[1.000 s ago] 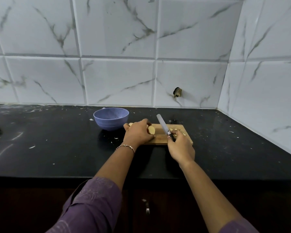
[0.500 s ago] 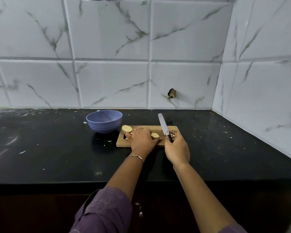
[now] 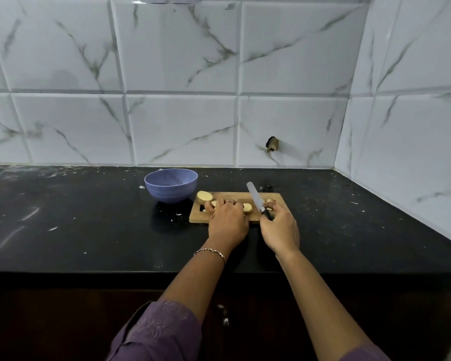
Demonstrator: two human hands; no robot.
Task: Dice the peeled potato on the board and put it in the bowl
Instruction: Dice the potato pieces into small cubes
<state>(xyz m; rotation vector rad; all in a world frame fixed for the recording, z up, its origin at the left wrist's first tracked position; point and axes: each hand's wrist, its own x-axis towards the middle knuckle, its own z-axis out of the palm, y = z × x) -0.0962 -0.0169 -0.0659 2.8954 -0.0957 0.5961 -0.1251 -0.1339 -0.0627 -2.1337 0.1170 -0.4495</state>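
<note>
1. Left hand (image 3: 228,220) lies on the cutting board (image 3: 248,198), fingers bent down over the potato slices (image 3: 247,208), holding them in place.
2. Right hand (image 3: 280,230) grips the knife (image 3: 255,198) by its dark handle. The blade slants up and away, just right of the slices.
3. Potato half (image 3: 205,197) sits cut face up at the board's far left corner.
4. Blue bowl (image 3: 171,188) stands on the black counter (image 3: 89,217), just left of the board.
5. Bracelet (image 3: 210,252) on the left wrist.
</note>
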